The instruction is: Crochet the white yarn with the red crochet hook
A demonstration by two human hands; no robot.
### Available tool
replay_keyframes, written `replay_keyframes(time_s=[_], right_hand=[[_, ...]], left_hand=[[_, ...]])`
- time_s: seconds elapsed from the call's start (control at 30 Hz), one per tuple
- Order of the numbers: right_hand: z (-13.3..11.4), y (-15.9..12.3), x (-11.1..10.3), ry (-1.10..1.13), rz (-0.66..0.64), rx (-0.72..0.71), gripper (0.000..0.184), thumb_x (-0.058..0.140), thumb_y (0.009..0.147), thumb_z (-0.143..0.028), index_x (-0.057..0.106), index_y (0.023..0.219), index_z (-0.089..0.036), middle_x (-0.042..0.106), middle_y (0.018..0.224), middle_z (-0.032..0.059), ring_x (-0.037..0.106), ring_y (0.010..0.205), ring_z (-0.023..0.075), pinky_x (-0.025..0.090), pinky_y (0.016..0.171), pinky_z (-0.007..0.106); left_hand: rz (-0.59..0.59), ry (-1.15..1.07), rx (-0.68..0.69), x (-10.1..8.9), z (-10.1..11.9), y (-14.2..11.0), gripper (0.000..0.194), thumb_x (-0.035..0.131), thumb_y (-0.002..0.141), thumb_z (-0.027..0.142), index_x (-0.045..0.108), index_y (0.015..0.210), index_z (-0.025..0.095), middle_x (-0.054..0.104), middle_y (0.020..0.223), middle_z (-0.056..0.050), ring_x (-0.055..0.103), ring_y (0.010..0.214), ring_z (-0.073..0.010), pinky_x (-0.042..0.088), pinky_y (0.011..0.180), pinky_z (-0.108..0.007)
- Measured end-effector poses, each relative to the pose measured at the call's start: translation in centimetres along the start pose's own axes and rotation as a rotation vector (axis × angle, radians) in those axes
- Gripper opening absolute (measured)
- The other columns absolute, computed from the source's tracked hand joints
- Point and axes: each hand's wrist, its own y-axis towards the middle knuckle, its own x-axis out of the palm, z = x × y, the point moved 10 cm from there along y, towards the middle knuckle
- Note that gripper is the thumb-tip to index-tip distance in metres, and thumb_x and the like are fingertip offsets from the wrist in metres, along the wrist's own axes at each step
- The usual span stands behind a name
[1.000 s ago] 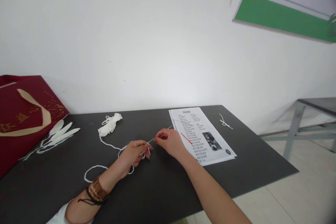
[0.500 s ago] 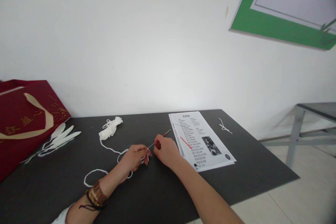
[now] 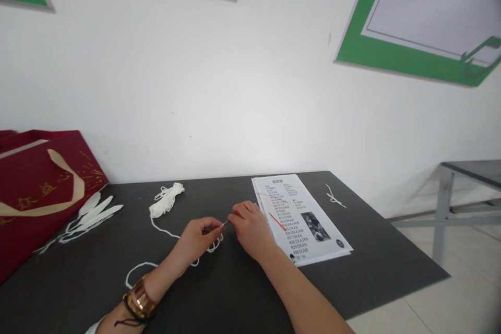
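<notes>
Left hand (image 3: 199, 238) pinches yarn (image 3: 167, 200); right hand (image 3: 251, 228) grips a thin tool (image 3: 225, 223). Slack loops toward eight o'clock could tangle if tugged.

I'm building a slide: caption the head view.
Left hand pinching white yarn, right hand holding a thin rod, over a dark table.

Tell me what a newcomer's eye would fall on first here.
Probably the dark red bag at the far left, bold against the white wall. Next, near the middle, the left grip and right grip almost meet over the dark table, a thin shaft between them. The bunched white yarn also stands out, lying beyond the left grip.
</notes>
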Motion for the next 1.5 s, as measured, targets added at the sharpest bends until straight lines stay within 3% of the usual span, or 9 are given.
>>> replay_keyframes(time_s=[0.2,0.4,0.5,0.67,0.87,1.0,1.23,1.37,1.5], right_hand=[[-1.0,-0.1,-1.5,-0.046,0.088,-0.054,0.011,0.056,0.084,-0.014,0.063,0.09,-0.019,0.057,0.083,0.0045,0.047,0.088,0.0206,0.038,0.083,0.035],[-2.0,-0.1,-1.8,-0.08,0.063,-0.077,0.017,0.053,0.084,-0.011,0.061,0.097,-0.018,0.054,0.087,0.0058,0.046,0.087,0.021,0.039,0.084,0.034],[-2.0,-0.1,-1.5,-0.089,0.021,-0.047,0.02,0.051,0.084,-0.009,0.06,0.099,-0.019,0.052,0.086,0.0057,0.046,0.082,0.0201,0.041,0.074,0.032],[-1.7,-0.3,-1.1,-0.027,-0.021,-0.001,0.026,0.05,0.083,-0.007,0.058,0.102,-0.021,0.051,0.091,0.0053,0.048,0.08,0.0176,0.04,0.061,0.026],[-1.3,-0.3,-1.3,0.042,0.012,0.016,0.018,0.045,0.091,-0.017,0.059,0.102,-0.022,0.052,0.09,0.0041,0.05,0.08,0.0154,0.04,0.063,0.024],[-1.4,-0.4,-1.6,0.073,0.041,0.021,0.018,0.044,0.091,-0.018,0.06,0.099,-0.021,0.053,0.089,0.004,0.05,0.08,0.0149,0.04,0.064,0.023],[-1.1,-0.4,-2.1,0.022,0.01,0.043,0.019,0.048,0.086,-0.012,0.063,0.093,-0.022,0.055,0.09,0.004,0.05,0.081,0.0165,0.037,0.061,0.026],[-1.0,-0.2,-1.8,0.0,-0.068,-0.01,0.021,0.054,0.08,-0.007,0.066,0.087,-0.022,0.056,0.088,0.0034,0.049,0.082,0.0175,0.036,0.066,0.03],[-0.9,-0.2,-1.4,0.025,-0.134,-0.068,0.022,0.056,0.078,-0.004,0.068,0.083,-0.023,0.057,0.086,0.0029,0.048,0.083,0.0178,0.035,0.073,0.032]], left_hand=[[0.046,-0.05,0.06,-0.9,1.0,-0.2,0.032,0.069,0.066,0.035,0.066,0.091,0.016,0.057,0.074,0.0,0.047,0.052,-0.0101,0.034,0.047,-0.022],[0.081,-0.095,0.063,-1.9,1.4,-0.3,0.026,0.069,0.067,0.037,0.065,0.08,0.016,0.054,0.066,0.002,0.041,0.049,-0.0088,0.03,0.045,-0.022],[0.124,-0.106,0.064,-2.6,1.6,-0.4,0.021,0.069,0.068,0.036,0.068,0.071,0.015,0.052,0.06,0.002,0.041,0.053,-0.01,0.031,0.047,-0.022],[0.102,-0.177,-0.034,-2.3,0.8,-0.5,0.026,0.068,0.068,0.04,0.07,0.074,0.014,0.054,0.06,0.001,0.035,0.045,-0.0069,0.024,0.04,-0.022],[0.06,-0.275,-0.124,-1.9,-0.4,-0.4,0.033,0.068,0.068,0.042,0.065,0.085,0.013,0.059,0.064,0.0,0.03,0.04,-0.004,0.02,0.038,-0.02],[0.048,-0.261,-0.135,-1.8,-0.4,-0.4,0.032,0.069,0.068,0.043,0.06,0.078,0.014,0.062,0.061,-0.001,0.028,0.037,-0.0037,0.017,0.036,-0.019],[0.112,-0.128,-0.069,-3.0,-0.4,0.1,0.028,0.067,0.067,0.044,0.062,0.068,0.016,0.044,0.046,0.007,0.026,0.038,-0.0065,0.019,0.039,-0.022],[0.107,0.034,0.044,-3.3,0.6,0.4,0.019,0.072,0.063,0.035,0.066,0.058,0.018,0.052,0.054,0.002,0.04,0.048,-0.0117,0.027,0.047,-0.025],[0.02,0.12,0.156,-2.2,2.2,-0.1,0.009,0.069,0.066,0.026,0.07,0.058,0.021,0.056,0.067,-0.001,0.048,0.063,-0.0154,0.034,0.062,-0.027]])
